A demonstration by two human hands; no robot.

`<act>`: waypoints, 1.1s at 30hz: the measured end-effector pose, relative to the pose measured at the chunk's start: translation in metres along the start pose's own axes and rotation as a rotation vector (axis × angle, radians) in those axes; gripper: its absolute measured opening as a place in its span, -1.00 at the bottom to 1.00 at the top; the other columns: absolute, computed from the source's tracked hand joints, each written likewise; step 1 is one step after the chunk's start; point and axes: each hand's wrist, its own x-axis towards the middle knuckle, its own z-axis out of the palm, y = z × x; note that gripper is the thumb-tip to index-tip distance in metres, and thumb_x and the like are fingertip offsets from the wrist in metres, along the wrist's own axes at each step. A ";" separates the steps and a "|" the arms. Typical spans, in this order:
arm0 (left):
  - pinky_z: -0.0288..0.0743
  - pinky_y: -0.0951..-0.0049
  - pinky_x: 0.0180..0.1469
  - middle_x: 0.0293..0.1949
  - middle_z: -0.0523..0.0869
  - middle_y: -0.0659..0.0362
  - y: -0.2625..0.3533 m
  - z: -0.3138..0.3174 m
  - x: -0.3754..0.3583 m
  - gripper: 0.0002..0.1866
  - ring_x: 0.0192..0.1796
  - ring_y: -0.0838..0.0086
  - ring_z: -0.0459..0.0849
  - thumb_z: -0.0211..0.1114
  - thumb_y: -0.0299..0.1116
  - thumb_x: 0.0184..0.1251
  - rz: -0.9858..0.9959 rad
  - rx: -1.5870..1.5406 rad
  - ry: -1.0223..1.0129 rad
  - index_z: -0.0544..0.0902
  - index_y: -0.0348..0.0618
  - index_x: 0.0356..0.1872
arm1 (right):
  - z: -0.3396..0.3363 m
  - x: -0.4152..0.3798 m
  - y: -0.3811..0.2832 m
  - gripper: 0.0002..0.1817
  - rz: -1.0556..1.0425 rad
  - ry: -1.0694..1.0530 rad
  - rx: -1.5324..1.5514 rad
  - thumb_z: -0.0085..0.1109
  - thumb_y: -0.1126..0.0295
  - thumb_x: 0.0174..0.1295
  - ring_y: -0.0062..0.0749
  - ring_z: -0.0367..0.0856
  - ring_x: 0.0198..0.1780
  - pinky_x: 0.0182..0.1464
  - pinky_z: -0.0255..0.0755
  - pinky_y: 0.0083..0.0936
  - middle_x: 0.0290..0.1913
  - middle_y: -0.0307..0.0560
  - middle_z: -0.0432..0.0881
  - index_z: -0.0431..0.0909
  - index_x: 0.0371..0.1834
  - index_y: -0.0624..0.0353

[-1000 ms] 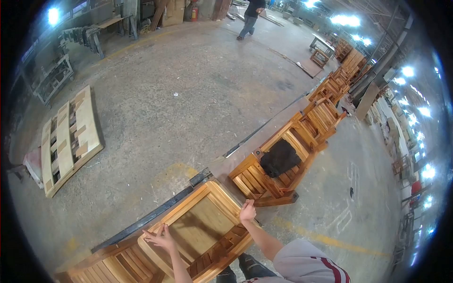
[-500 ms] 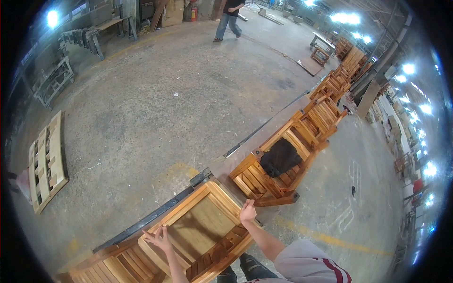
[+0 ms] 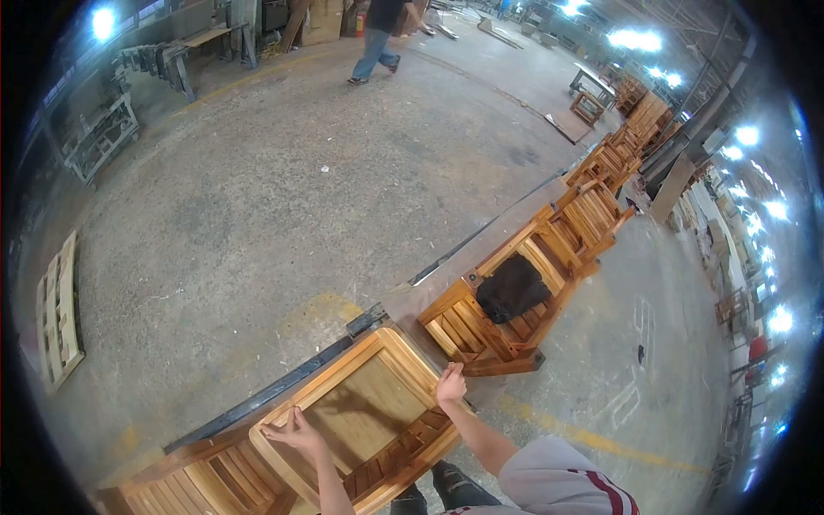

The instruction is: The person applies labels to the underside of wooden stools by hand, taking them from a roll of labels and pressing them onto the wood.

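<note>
A varnished wooden chair frame (image 3: 339, 378) with rounded corners lies in front of me, a pale flat panel inside it and brown slats on its near side. My left hand (image 3: 298, 433) rests on the left part of the frame, fingers spread and the index finger stretched along the wood. At the right end of the frame, my right hand (image 3: 451, 386) is closed around its edge. Left of it, another slatted wooden piece (image 3: 206, 485) adjoins the frame. Just past my right hand stands a wooden chair (image 3: 481, 326) with a black cloth (image 3: 513, 288) on its seat.
More wooden chairs (image 3: 592, 215) continue in a row to the upper right. A dark metal rail (image 3: 257, 390) runs along the row's far side. A pallet (image 3: 58, 313) stands at the left, and a person (image 3: 378, 43) walks across the concrete floor (image 3: 257, 189).
The walking person has moved left and closer. My left hand has shifted slightly on the frame, while my right hand stays at its edge. The pallet appears farther left in view.
</note>
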 end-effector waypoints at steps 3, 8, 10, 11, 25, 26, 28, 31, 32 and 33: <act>-0.08 0.10 0.49 0.13 0.59 -0.09 0.006 0.005 -0.007 -0.10 0.51 0.24 0.07 0.38 -0.40 0.27 -0.108 -0.211 -0.003 -0.04 -0.08 0.51 | 0.001 -0.001 0.000 -0.84 -0.013 0.010 0.010 0.00 0.28 0.34 0.16 0.67 -0.32 -0.28 0.52 0.08 -0.36 0.10 0.69 0.32 -0.13 0.06; 0.17 0.12 0.39 0.36 0.24 -0.10 -0.018 0.016 -0.007 -0.20 0.39 0.21 0.23 0.50 -0.32 0.15 -0.043 0.004 0.158 0.20 -0.28 0.32 | -0.004 -0.001 -0.003 -0.84 -0.023 0.008 0.026 -0.01 0.29 0.34 0.15 0.67 -0.30 -0.29 0.52 0.07 -0.33 0.09 0.69 0.32 -0.13 0.07; 0.22 0.16 0.35 0.31 0.24 -0.05 -0.023 0.018 -0.004 -0.27 0.30 0.22 0.31 0.53 -0.28 0.12 -0.092 0.111 0.172 0.28 -0.29 0.21 | -0.008 -0.001 -0.005 -0.84 -0.030 0.011 0.020 -0.01 0.29 0.34 0.15 0.67 -0.29 -0.29 0.53 0.07 -0.31 0.09 0.69 0.32 -0.13 0.07; 0.23 0.17 0.32 0.24 0.29 -0.02 -0.025 0.019 -0.003 -0.30 0.25 0.23 0.35 0.54 -0.26 0.11 -0.149 0.110 0.170 0.30 -0.28 0.16 | -0.009 -0.002 -0.006 -0.84 -0.021 0.000 0.013 -0.01 0.29 0.34 0.15 0.67 -0.29 -0.29 0.53 0.07 -0.30 0.09 0.69 0.32 -0.14 0.08; 0.20 0.61 -0.50 -0.53 0.47 0.38 -0.028 0.002 0.011 -0.59 -0.52 0.69 0.36 0.45 -0.03 0.21 -0.783 -0.532 -0.274 0.39 0.00 -0.32 | 0.003 0.000 0.001 -0.87 -0.066 0.081 0.032 -0.03 0.27 0.35 0.19 0.66 -0.40 -0.33 0.54 0.07 -0.45 0.14 0.67 0.32 -0.12 -0.04; 0.21 0.60 -0.50 -0.53 0.48 0.37 -0.026 0.003 0.009 -0.59 -0.51 0.69 0.37 0.43 -0.01 0.22 -0.759 -0.550 -0.246 0.39 0.00 -0.34 | 0.004 0.001 0.002 -0.88 -0.055 0.078 0.028 -0.04 0.27 0.35 0.18 0.67 -0.39 -0.32 0.54 0.08 -0.45 0.14 0.67 0.32 -0.12 -0.04; 0.28 0.57 -0.43 -0.49 0.49 0.33 -0.044 0.002 0.014 -0.57 -0.44 0.66 0.40 0.40 0.04 0.24 -0.617 -0.525 -0.274 0.41 -0.06 -0.34 | 0.003 -0.001 0.000 -0.89 -0.037 0.059 0.017 -0.05 0.27 0.35 0.18 0.67 -0.38 -0.31 0.53 0.08 -0.44 0.15 0.68 0.32 -0.13 -0.05; 0.33 0.64 -0.41 -0.48 0.49 0.34 -0.065 0.007 0.019 -0.55 -0.49 0.65 0.39 0.50 -0.07 0.16 -0.548 -0.430 -0.240 0.37 -0.03 -0.43 | 0.001 0.000 0.000 -0.89 -0.063 0.074 0.034 -0.04 0.27 0.35 0.18 0.67 -0.36 -0.30 0.53 0.07 -0.44 0.15 0.68 0.33 -0.12 -0.04; 0.26 0.64 -0.47 -0.53 0.45 0.36 -0.068 0.012 0.018 -0.55 -0.51 0.66 0.36 0.52 -0.06 0.14 -0.589 -0.454 -0.187 0.37 -0.03 -0.43 | 0.001 -0.001 0.000 -0.89 -0.053 0.059 0.021 -0.05 0.28 0.35 0.18 0.67 -0.36 -0.30 0.53 0.07 -0.44 0.15 0.68 0.33 -0.12 -0.04; 0.25 0.64 -0.48 -0.53 0.44 0.36 -0.066 0.014 0.017 -0.54 -0.52 0.66 0.35 0.52 -0.07 0.14 -0.557 -0.450 -0.189 0.36 -0.02 -0.43 | 0.001 0.000 -0.001 -0.88 -0.044 0.045 0.009 -0.05 0.28 0.36 0.18 0.67 -0.36 -0.30 0.53 0.07 -0.44 0.15 0.68 0.33 -0.12 -0.04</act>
